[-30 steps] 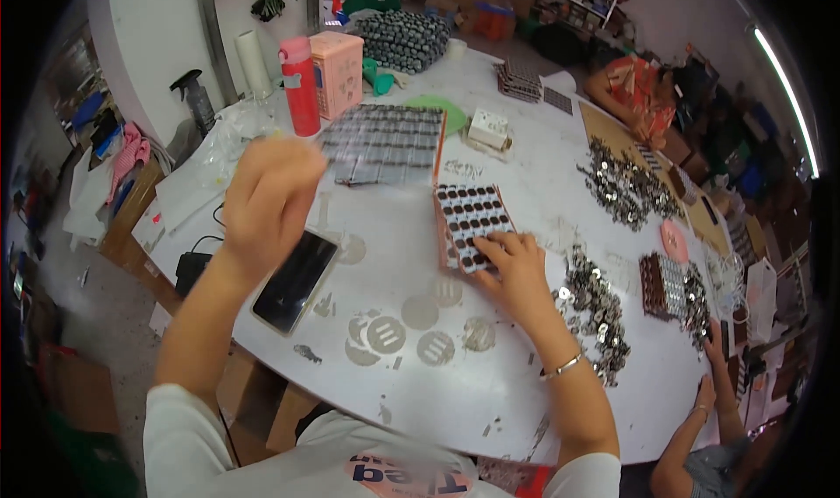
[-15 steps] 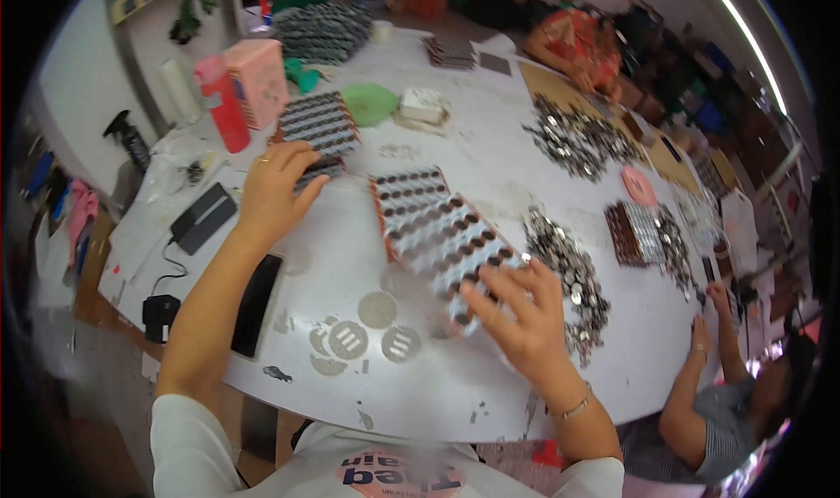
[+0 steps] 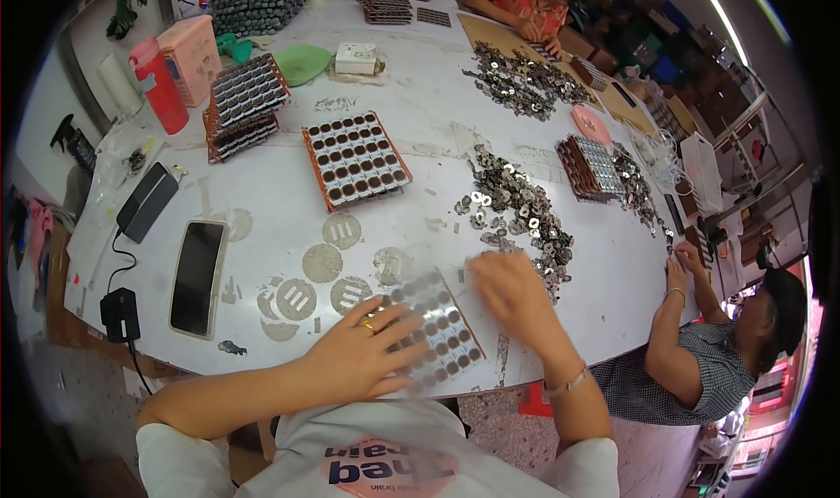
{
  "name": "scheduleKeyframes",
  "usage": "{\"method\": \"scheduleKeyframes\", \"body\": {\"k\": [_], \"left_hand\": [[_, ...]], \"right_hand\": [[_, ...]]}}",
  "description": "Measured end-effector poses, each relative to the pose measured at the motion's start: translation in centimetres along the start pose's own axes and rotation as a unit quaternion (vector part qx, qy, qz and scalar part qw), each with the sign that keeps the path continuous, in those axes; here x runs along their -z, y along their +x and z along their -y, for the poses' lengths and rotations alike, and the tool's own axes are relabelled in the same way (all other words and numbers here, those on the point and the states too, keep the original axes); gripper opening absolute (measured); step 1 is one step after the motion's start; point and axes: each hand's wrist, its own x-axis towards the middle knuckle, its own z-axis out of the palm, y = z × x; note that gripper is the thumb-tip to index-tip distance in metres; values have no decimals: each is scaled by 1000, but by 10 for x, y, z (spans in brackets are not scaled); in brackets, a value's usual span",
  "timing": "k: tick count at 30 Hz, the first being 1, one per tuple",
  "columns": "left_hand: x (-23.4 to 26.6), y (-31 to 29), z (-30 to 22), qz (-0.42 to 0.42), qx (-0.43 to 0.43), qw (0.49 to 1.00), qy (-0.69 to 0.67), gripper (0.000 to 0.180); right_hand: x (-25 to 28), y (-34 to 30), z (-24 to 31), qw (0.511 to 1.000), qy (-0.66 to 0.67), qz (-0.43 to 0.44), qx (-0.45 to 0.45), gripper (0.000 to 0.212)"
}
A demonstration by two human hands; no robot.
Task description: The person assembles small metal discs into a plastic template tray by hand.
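A flat panel (image 3: 449, 333) with rows of dark round pieces lies near the table's front edge, blurred by motion. My left hand (image 3: 372, 351) lies across its left side, fingers stretched out and spread. Just past the panel's right side is my right hand (image 3: 516, 295), smeared by motion, so its fingers cannot be made out. Loose silvery metal pieces (image 3: 525, 209) form a heap beyond that hand. Farther off, a stack of similar panels (image 3: 360, 157) sits mid-table. Another stack (image 3: 248, 91), unevenly piled, stands to its left.
A phone (image 3: 197, 279), a dark device on a stand (image 3: 147, 202) and a red bottle (image 3: 159, 87) line the left side. A white box (image 3: 356, 58) stands farther back. Co-workers sit at the far side and at right (image 3: 700, 349), near more metal pieces (image 3: 516, 78).
My left hand has left the far-left stack and come down to the front edge. One panel has moved from mid-table toward me. The whole view has shifted.
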Motion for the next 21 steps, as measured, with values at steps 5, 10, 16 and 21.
{"method": "scheduleKeyframes", "body": {"k": [5, 10, 16, 21], "left_hand": [[-13, 20, 4, 38, -59, 996, -60, 47], [-18, 24, 11, -9, -59, 994, -86, 44], [-9, 17, 22, -50, -20, 997, -57, 32], [-6, 17, 19, -84, 1, 996, -23, 29]], "right_hand": [[-23, 69, -45, 997, -62, -29, -36, 34], [-44, 85, -59, 989, -143, 34, -24, 27], [-32, 84, -43, 920, 263, -10, -290, 18], [-39, 94, -35, 989, 53, -23, -136, 23]]}}
